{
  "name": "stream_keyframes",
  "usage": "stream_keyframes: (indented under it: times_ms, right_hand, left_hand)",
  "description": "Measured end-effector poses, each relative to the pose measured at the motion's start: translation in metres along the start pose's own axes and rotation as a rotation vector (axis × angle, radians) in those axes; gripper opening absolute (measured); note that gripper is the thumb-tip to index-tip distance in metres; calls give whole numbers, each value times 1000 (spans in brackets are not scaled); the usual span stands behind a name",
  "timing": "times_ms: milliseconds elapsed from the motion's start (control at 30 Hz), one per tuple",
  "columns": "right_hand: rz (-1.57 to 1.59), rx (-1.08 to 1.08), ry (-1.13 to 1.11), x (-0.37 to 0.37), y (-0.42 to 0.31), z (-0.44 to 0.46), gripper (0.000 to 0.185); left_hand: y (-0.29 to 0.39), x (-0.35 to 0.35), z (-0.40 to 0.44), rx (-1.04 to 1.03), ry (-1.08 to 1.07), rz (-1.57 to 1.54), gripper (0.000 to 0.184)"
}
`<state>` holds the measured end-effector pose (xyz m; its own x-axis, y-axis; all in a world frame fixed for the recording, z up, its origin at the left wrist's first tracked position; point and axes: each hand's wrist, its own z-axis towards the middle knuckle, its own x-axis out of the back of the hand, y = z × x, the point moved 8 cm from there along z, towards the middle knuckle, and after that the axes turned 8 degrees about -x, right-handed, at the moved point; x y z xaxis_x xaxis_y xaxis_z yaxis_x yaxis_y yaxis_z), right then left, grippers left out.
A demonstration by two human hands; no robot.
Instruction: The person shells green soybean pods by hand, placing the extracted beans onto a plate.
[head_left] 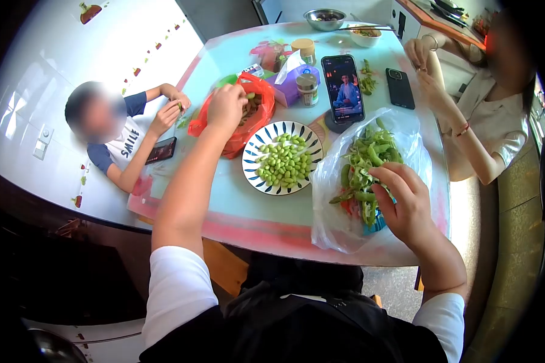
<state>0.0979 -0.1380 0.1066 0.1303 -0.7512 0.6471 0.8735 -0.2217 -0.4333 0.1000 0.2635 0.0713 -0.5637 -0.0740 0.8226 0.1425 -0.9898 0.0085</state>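
My left hand is over a red plastic bag with brownish-green bean pods inside. Its fingers are closed, with a green bean pod at the tips. Beside the bag, a white plate with blue leaf-like marks bears shelled green beans. My right hand hovers over a clear plastic bag heaped with empty green pods. Thumb and forefinger are slightly apart there, and I make out nothing held between them.
A phone on a stand, a dark phone, a purple tissue box and a jar stand or lie on the table. Bowls are at the back. One person sits left, another right, both with hands raised.
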Motion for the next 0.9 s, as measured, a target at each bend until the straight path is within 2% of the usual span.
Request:
stream_keyframes:
  times_ms: [33, 133, 267, 333, 400, 500, 600, 633, 733, 833, 900]
  right_hand:
    - [14, -3, 2, -1, 0, 1, 28]
    - [74, -73, 0, 1, 9, 1, 25]
    - [193, -221, 1, 6, 23, 3, 21]
    - [229, -253, 0, 8, 28, 4, 18]
    - [299, -228, -21, 4, 30, 2, 16]
    - [356, -286, -154, -7, 29, 0, 14]
    - [305, -185, -117, -12, 27, -1, 13]
    - [286, -177, -111, -13, 27, -2, 13]
    - [232, -138, -78, -13, 24, -2, 13]
    - [196, -96, -52, -12, 15, -3, 13]
    - [181, -101, -74, -15, 17, -5, 14]
  left_hand:
    - [5, 16, -3, 133, 98, -199, 10]
    - [69, 28, -12, 243, 53, -904, 11]
    - [192, 29, -42, 132, -158, -1362, 19]
    - [233, 26, -55, 158, -233, -1532, 19]
    - [256, 16, -65, 245, -244, -1748, 21]
    - [270, -1, -75, 475, -144, -2124, 19]
    - [281, -13, -87, 626, -255, -2318, 17]
    - [279, -18, -91, 715, -229, -2263, 15]
    - [275, -16, -88, 527, -218, -2206, 16]
    - [274, -14, -89, 536, -148, -2208, 16]
    - [275, -19, -91, 538, -174, -2208, 17]
